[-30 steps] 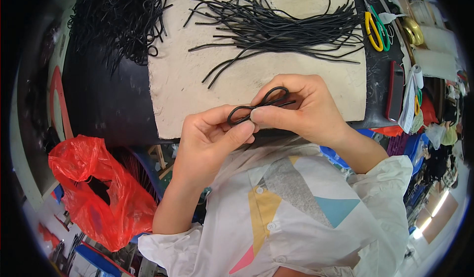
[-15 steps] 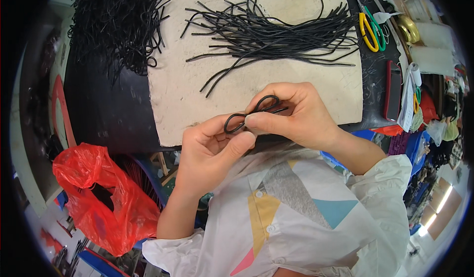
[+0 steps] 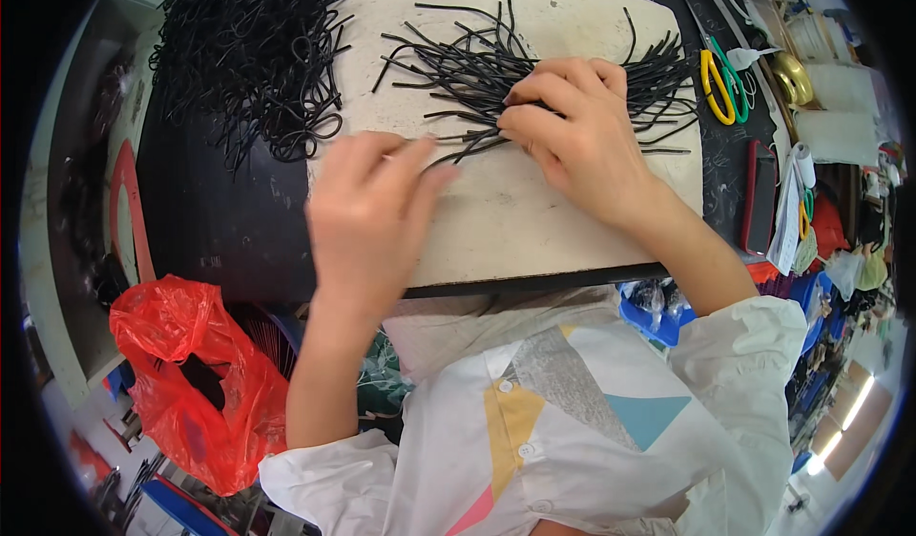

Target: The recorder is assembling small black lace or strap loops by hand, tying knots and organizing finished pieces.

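The right hand [image 3: 582, 130] curls over thin, flexible black cords [image 3: 468, 63] far on the flat cream board [image 3: 534, 235]; the left hand [image 3: 367, 207] blurs near their left ends, both grips unclear. Singling out one cord seems underway, calling for a fine pinch.

On the pale board [image 3: 534, 235], near-edge room free; beyond, black cords [image 3: 477, 66] (splayed ends) in the way.

I find the light bright and even across the pale board [image 3: 563, 235]. A strip lamp [image 3: 847, 414] low on the right burns out white, and the red plastic bag [image 3: 250, 421] glints. The left hand [image 3: 367, 202] is blurred, the right hand [image 3: 571, 121] clearer; straight edges bow toward a black rim.
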Motion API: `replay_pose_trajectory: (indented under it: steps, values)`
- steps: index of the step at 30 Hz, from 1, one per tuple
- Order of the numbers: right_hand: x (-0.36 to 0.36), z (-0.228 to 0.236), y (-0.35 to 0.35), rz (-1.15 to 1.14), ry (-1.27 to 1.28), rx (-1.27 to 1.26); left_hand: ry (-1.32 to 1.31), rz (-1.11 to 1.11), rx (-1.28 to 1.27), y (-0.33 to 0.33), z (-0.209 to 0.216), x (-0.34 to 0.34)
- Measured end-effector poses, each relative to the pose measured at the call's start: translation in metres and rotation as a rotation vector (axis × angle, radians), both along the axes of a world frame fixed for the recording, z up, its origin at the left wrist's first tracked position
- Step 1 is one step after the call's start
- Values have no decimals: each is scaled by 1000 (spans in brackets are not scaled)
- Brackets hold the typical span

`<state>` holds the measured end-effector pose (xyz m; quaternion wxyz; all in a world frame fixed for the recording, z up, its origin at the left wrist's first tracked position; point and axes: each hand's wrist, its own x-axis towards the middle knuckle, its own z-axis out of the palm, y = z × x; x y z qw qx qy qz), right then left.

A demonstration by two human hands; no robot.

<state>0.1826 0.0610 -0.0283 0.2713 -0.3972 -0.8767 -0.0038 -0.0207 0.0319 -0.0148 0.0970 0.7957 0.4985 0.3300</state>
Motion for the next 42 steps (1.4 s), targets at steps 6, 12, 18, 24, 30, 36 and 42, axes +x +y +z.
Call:
replay_pose_trajectory:
  steps: [6,12,18,24,30,36,42]
  values:
    - [-4,21,-12,58,46,91,-303,3,-289,-5,-9,13]
    - [-13,31,-21,1,782,-627,-1474,55,-967,-14,12,18]
    - [-8,30,-33,44,843,-480,-1660,70,-908,-17,18,43]
    - [-13,26,-39,50,1008,-517,-1363,-39,-819,-21,5,42]
    - [-2,47,-56,139,1187,-911,-723,-66,-618,-25,31,36]
    - [2,51,-59,109,1137,-952,-523,5,-649,-31,52,34]
    - [-3,68,-69,157,1013,-408,-1114,-74,-910,-37,52,38]
